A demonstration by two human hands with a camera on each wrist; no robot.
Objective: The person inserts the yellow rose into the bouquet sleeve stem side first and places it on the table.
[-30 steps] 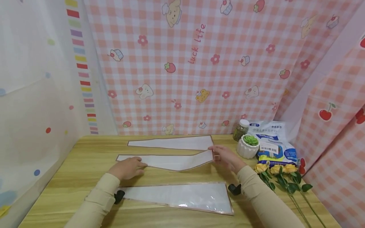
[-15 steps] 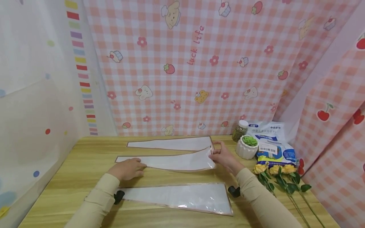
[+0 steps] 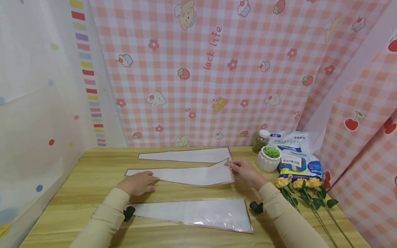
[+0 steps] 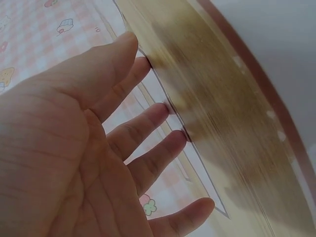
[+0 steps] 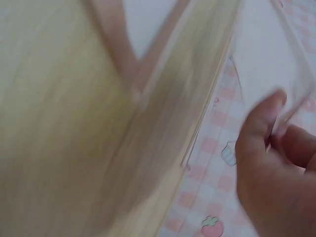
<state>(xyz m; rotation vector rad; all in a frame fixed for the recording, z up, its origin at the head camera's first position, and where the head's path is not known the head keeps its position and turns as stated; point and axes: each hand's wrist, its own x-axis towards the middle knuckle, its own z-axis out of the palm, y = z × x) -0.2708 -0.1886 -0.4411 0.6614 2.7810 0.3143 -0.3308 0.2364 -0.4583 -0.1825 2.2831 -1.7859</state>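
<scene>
Wood-grained surface runs before me, a near strip lying across its front. Beyond it sits the middle strip, its far right corner raised. The left hand has its fingers spread apart, tips touching that strip's near edge; the right hand has its fingers pinched on the raised corner. Adjusting this strip looks to be the step in hand; the next move seems to call for guiding the corner without creasing it. Farther back lies the far strip, then gingham cloth.

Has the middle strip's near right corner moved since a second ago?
Yes: in the head view, the middle strip shows its near right corner lower in frame, closer to the front strip.
</scene>
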